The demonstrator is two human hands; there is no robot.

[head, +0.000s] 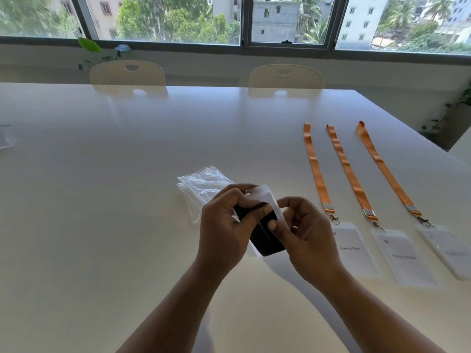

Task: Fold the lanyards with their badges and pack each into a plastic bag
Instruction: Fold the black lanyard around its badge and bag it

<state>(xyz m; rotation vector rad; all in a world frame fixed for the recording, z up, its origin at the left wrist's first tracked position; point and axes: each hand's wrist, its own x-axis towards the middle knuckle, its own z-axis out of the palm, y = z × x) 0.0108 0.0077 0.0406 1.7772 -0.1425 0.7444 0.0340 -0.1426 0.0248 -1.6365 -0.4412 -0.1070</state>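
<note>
A white badge holder (270,200) with a black lanyard (265,238) folded against it is held above the table in both hands. My left hand (224,225) grips it from the left, thumb across the black strap. My right hand (303,233) pinches it from the right. A small pile of clear plastic bags (201,186) lies on the table just behind my left hand. To the right, three orange lanyards (316,171) (349,171) (384,169) lie stretched out, each clipped to a white badge (354,248) (402,258) (448,250).
The white table (114,174) runs far to the left and back. Two cream chairs (127,72) (285,77) stand at its far edge under the window. A clear object (5,138) sits at the left edge. The table's right edge passes close to the outer badge.
</note>
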